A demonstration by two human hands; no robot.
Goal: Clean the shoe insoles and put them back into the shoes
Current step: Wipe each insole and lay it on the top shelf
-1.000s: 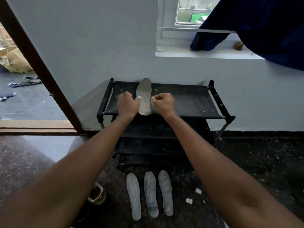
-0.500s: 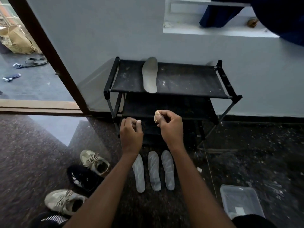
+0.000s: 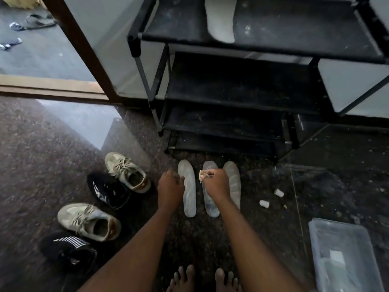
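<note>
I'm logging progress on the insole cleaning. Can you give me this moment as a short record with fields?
floor insoles: three, side by side
rack insole: one, on the top shelf of the rack
shoes: four, left of the floor insoles
right hand: pinches a small wipe
left hand: fingers curled, beside leftmost insole; hold unclear
box: clear, lower right

Person seen from own head, only limbs in view. Left forearm (image 3: 134, 249) and right forearm (image 3: 252, 249) are bare from the bottom frame edge up to the wrist, slim and smooth. Left hand (image 3: 170, 186) and right hand (image 3: 216, 184) are bare, backs and knuckles toward the camera, finger detail too blurred to tell. Left foot (image 3: 181, 279) and right foot (image 3: 227, 281) are bare, only toes and forefoot showing, the rest cut by the frame edge.
</note>
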